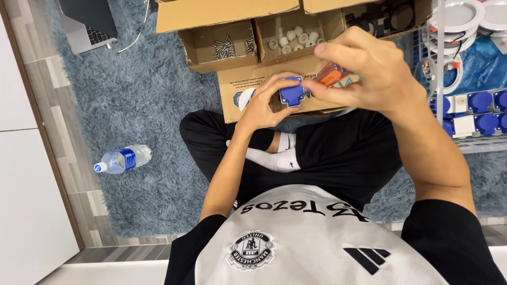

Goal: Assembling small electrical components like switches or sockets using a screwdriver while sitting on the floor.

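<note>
Blue plastic is what we have in hand: a small blue socket housing sits pinched in our left hand, fingers closed round it, held up over the lap just in front of the flat brown cardboard box. Our right hand is closed on an orange-handled screwdriver with a clear grip, its tip pointing left at the housing. The two hands are close together, meeting at the part; we cannot tell whether a screw is already seated, since the fingers hide the joint.

Judging by this, we take the piece to be mid-assembly, with the fastening under way. On the far side, the open cardboard compartment of silver screws holds a modest heap, and the next compartment of small white round plastic caps is part full, so there appears to be stock left to use. At the right, a wire rack shelf carries a row of blue and white sockets that look finished, which suggests several units are done.

On the left, a clear plastic water bottle with a blue label lies on the grey-blue shaggy rug, well apart from the work.
</note>
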